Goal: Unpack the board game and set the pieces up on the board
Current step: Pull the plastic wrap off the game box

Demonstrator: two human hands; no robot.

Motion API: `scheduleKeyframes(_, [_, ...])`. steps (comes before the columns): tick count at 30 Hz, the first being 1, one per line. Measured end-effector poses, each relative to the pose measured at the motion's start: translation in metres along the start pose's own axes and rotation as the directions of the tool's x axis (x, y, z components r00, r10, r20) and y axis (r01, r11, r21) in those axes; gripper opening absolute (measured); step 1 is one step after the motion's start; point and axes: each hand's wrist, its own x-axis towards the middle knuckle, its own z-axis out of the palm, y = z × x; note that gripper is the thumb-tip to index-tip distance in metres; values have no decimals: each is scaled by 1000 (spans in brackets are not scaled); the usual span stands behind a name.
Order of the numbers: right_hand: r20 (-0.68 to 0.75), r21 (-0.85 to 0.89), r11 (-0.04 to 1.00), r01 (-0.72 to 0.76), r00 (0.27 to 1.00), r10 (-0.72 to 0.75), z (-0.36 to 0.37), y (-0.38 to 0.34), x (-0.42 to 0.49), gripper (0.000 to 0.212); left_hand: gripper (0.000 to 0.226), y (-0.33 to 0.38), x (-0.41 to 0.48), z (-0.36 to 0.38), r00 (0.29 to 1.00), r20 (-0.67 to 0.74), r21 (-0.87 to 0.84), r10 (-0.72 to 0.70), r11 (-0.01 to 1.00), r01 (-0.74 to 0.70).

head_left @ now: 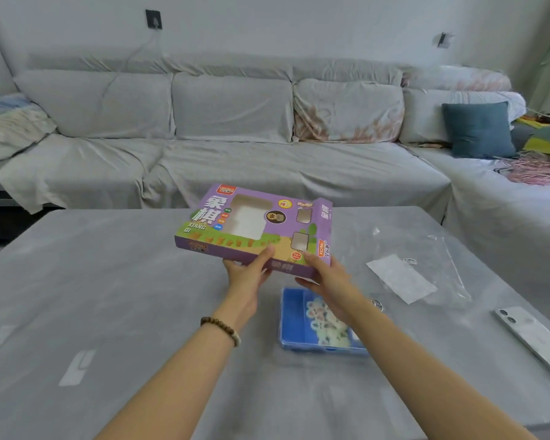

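Left hand [246,282], right hand [329,281]: both grip near long edge of box [254,223], thumbs on top; held above table [108,281], long axis left-right, lying ahead of hands. Tray [291,319] with pieces [326,322]: on table, beneath right wrist; right hand nearer.

Purple-and-green box [254,227], blue tray [291,319], grey table [124,281], teal cushion [478,128], floral-patterned grey sofa [235,106].

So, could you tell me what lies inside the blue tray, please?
Pale round pieces lie in the blue tray, toward its right; the left part looks bare. The right hand covers its far right corner.
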Motion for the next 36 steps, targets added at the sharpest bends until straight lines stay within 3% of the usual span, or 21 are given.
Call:
scheduleKeyframes(2, [-59,34,999,-13,998,15,-33,-10,17,27,64,-8,18,17,999,12,-16,-44,999,45])
scheduleKeyframes(5, [-136,-4,1000,-14,991,13,-85,-32,50,35,58,-13,54,34,996,-39,-125,-81,989,75])
scheduleKeyframes(7, [-148,-12,1000,-23,989,21,-115,-42,74,35,61,-22,80,41,992,-61,-86,-110,991,105])
scheduleKeyframes(11, [-240,-117,993,7,970,-35,-165,-44,128,33,35,-55,120,65,997,-11,251,-76,965,76])
scheduleKeyframes(13, [-337,-202,979,30,936,-99,-183,-39,156,35,21,-73,137,80,1000,15,425,9,905,-15])
scheduleKeyframes(16, [-417,-291,956,34,895,-159,-206,-26,196,39,23,-100,163,91,993,59,633,99,766,-114])
scheduleKeyframes(23, [-422,-433,897,-91,900,-112,-235,18,238,39,41,-143,195,77,989,51,925,136,366,-98])
scheduleKeyframes(25, [-421,-535,839,-103,893,-159,-239,19,236,46,42,-140,190,79,987,67,930,144,348,-114])
scheduleKeyframes(29, [-440,-663,741,-109,857,-268,-236,11,213,75,51,-125,174,76,995,47,902,85,424,-79])
scheduleKeyframes(33, [-309,-629,771,103,876,-370,-206,4,149,56,60,-106,123,69,984,175,875,29,453,-169])
scheduleKeyframes(36, [-237,-613,779,132,910,-341,-184,11,92,50,71,-98,82,50,954,301,912,1,291,-288])
